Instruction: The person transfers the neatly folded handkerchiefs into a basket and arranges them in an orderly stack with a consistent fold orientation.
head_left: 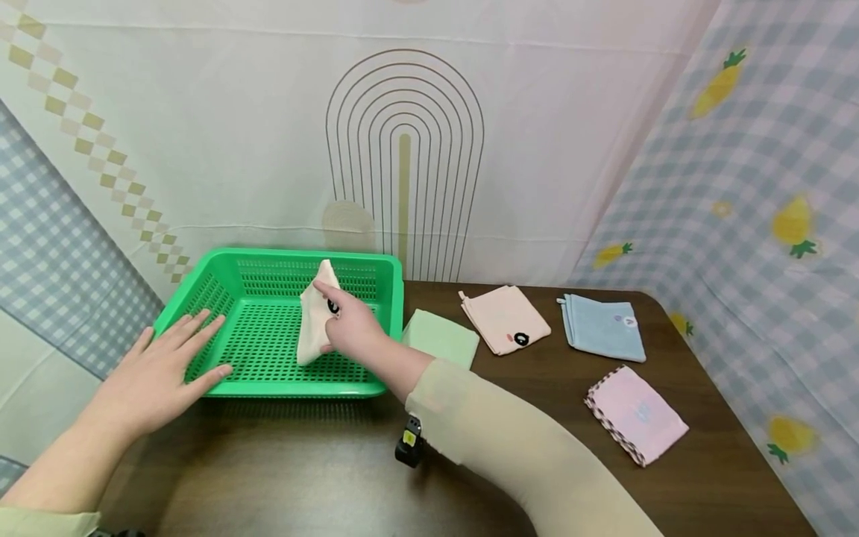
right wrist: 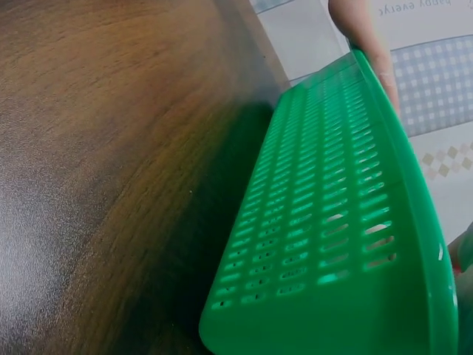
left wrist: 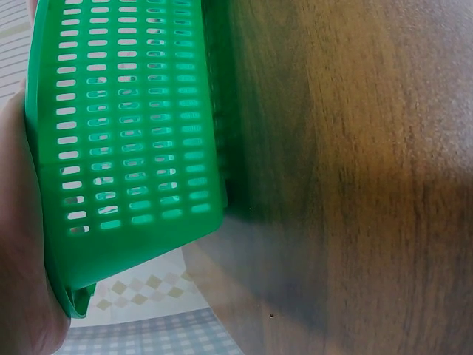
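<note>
On the dark wooden surface we see a green perforated basket at the far left, and behind it hangs a pale backdrop printed with a brown arch of nested lines. To the right a blue gingham curtain with yellow pineapples closes off the side, and a blue-checked cloth with a band of small diamonds hangs at the left.

Our left hand lies flat with fingers spread and straight on the near left rim of the basket; the left wrist view shows the palm against that rim. Our right hand reaches into the basket and pinches a cream cloth with a black mark, holding it up so its lower edge touches the basket floor. That cloth is all we can see in the basket.

Just right of the basket lies a folded green cloth. Farther right lie a folded pink cloth with a black mark and a folded blue cloth. Nearer us, on the right, rests a pale pink cloth with a checked border.
</note>
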Demonstrator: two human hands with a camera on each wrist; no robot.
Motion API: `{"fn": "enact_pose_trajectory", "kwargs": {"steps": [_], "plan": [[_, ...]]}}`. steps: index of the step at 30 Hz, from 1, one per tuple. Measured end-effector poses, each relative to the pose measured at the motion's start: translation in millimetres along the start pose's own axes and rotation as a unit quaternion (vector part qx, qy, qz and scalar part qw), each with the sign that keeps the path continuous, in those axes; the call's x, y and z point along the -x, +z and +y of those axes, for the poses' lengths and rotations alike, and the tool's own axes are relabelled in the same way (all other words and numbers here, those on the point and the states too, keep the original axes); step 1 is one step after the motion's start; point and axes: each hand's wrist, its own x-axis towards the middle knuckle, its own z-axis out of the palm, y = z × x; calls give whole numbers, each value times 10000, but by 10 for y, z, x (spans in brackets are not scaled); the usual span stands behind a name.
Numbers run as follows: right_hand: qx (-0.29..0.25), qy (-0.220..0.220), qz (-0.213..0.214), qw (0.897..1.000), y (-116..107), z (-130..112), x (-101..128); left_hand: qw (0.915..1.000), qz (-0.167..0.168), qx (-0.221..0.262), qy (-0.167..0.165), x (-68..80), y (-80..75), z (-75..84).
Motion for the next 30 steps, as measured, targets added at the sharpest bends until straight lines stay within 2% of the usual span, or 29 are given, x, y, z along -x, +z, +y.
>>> {"fn": "enact_pose_trajectory", "kwargs": {"steps": [11, 15, 19, 27, 30], "plan": [[210, 279, -114, 9993, 39, 36, -73, 10000, -13, 50, 8, 4, -4, 13], [435, 371, -88, 9983, 51, 34, -89, 10000, 18, 25, 18, -4, 1, 7], [655, 578, -22, 9962, 61, 38, -105, 10000, 41, 27, 18, -11, -3, 9], [541, 1114, -118, 9922, 73, 57, -138, 10000, 50, 29, 29, -10, 5, 9], [697, 1198, -163, 9902, 76, 62, -148, 10000, 52, 34, 24, -5, 7, 7]]}}
